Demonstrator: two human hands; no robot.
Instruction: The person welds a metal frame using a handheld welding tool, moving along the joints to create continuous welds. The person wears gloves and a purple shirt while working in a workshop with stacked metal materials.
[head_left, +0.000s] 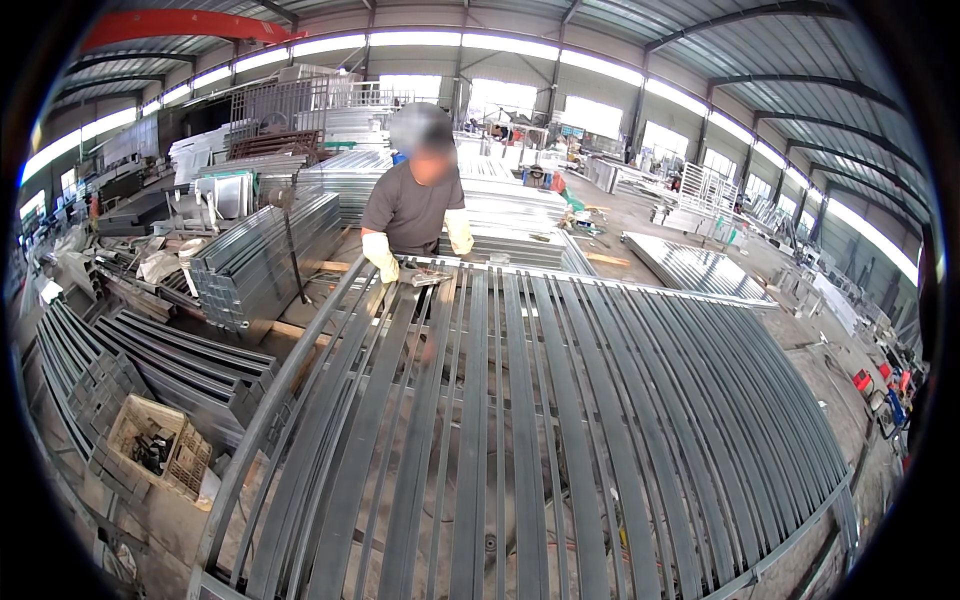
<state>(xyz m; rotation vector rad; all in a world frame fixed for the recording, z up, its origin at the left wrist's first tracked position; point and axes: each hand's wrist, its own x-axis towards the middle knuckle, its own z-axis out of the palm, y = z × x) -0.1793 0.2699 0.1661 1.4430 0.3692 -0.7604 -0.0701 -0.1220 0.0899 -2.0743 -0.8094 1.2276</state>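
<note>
Neither of my hands shows, nor do my forearms. Closest to me lies a wide grey metal panel of long parallel slats [530, 440], held in a frame, with the floor visible through its gaps. Across it, at the far edge, stands a co-worker [412, 208] in a dark T-shirt and pale yellow gloves. One glove [381, 262] is at the panel's far left part, beside a small metallic object [428, 279] whose kind I cannot make out. The other glove [459, 235] hangs near the co-worker's side.
To the left are stacked metal profiles [262, 265], curved-looking channel bars [180, 360] and a yellowish plastic crate [160, 445] holding dark small parts. Another slatted panel [695, 265] lies beyond on the right. Red and blue tools [885, 395] sit on the floor at far right.
</note>
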